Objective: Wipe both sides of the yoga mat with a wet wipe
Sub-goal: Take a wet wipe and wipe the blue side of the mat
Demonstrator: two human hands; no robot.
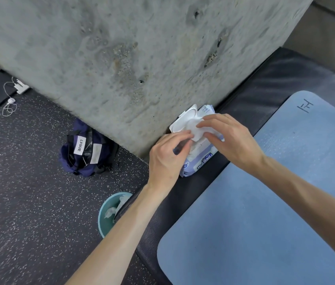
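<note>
Speckled dark floor (pixel 29 192) carries a navy bag (pixel 86 149), teal bin (pixel 109 214), white cable (pixel 9 103) and black mat (pixel 265 103). Blue yoga mat (pixel 265 212) and wipes pack (pixel 199 155) lie on the black mat

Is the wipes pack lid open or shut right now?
Open: the white lid is flipped back off the wipes pack, and both hands pinch a wet wipe.
</note>
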